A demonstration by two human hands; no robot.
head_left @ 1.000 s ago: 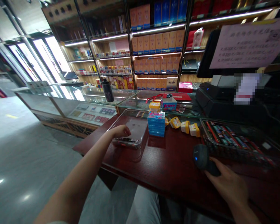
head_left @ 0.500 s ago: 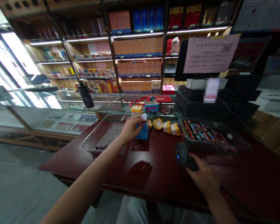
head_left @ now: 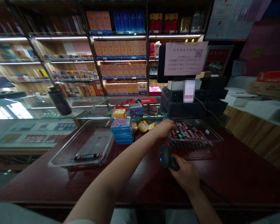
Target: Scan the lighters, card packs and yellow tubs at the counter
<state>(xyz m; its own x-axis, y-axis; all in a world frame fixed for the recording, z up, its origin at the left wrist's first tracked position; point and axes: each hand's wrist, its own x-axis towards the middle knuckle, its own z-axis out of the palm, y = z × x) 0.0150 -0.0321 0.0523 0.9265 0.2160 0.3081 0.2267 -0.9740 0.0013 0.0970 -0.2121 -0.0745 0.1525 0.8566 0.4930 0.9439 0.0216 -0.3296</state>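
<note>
My right hand (head_left: 186, 175) is closed around the handle of a black barcode scanner (head_left: 165, 157) with a blue light, held above the dark red table. My left hand (head_left: 166, 128) is at the left edge of a clear plastic tray (head_left: 216, 137) full of dark tube-shaped packs (head_left: 189, 130). Its fingers are partly hidden, so a grip cannot be made out. Left of it lie small yellow-lidded tubs (head_left: 143, 126). A stack of flat blue boxes (head_left: 122, 132) stands farther left, with another yellow-lidded tub (head_left: 119, 113) on or just behind it.
A second clear tray (head_left: 60, 152) at left holds a dark tube-shaped pack (head_left: 88, 156). Behind are a blue open box (head_left: 135, 109), a black bottle (head_left: 60, 101) on the glass counter and a monitor with a pink notice (head_left: 184, 59). The scanner's cable runs right.
My left hand has moved right from the blue box stack to the tube-filled tray. My right hand still holds the scanner. The view has turned to the right.
</note>
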